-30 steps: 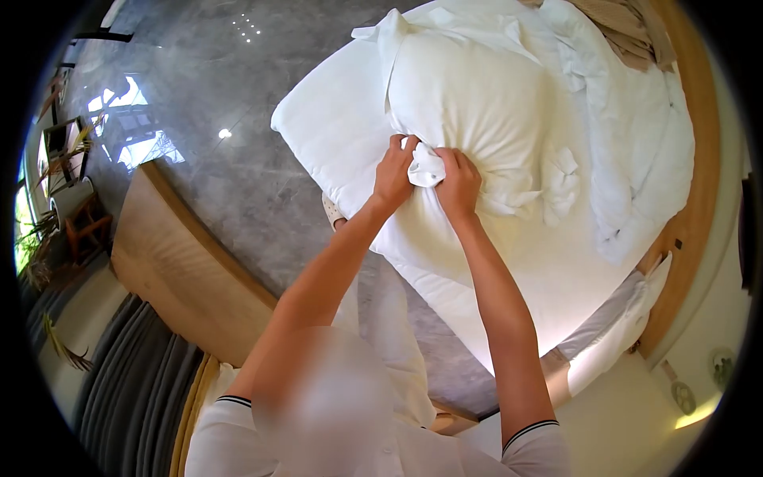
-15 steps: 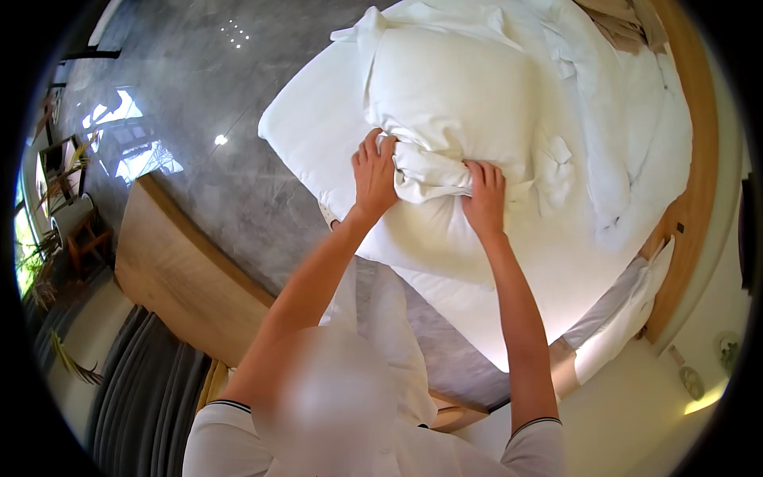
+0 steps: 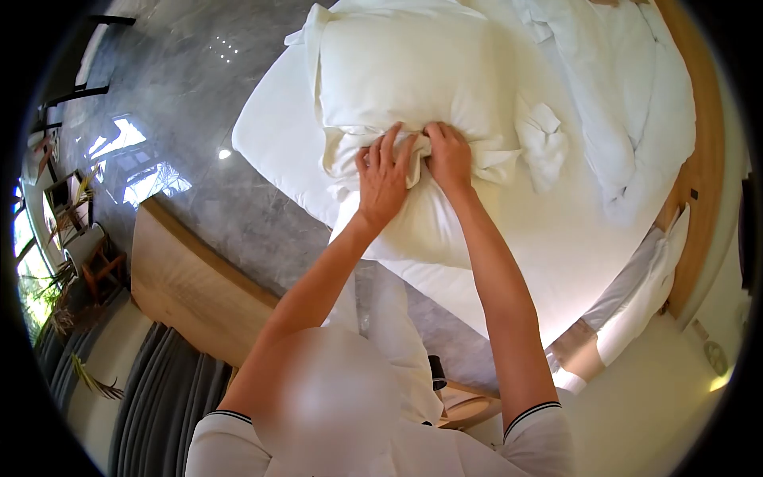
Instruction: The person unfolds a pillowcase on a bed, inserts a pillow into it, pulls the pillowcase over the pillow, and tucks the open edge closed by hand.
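A plump white pillow (image 3: 433, 226) lies on the white bed (image 3: 572, 274), its near end bulging out below my hands. A white pillowcase (image 3: 405, 67) covers its far part and is bunched into folds at the near side. My left hand (image 3: 385, 176) is on these folds with its fingers bent into the fabric. Close beside it, my right hand (image 3: 450, 159) pinches the gathered pillowcase, fingertips curled under the fold. Some fingertips are hidden in the cloth. To the right of the pillowcase, a loose flap of white fabric (image 3: 542, 143) sticks out.
A rumpled white duvet (image 3: 612, 95) is heaped on the bed's far right. The wooden bed frame (image 3: 706, 151) curves along the right edge. A wooden bench-like piece (image 3: 195, 278) stands on the grey floor (image 3: 191, 87) at left, near dark curtains (image 3: 163, 405).
My hands have come closer together along the bunched pillowcase. The right hand has moved left and up and the left slightly right and down, while the whole view has shifted a little.
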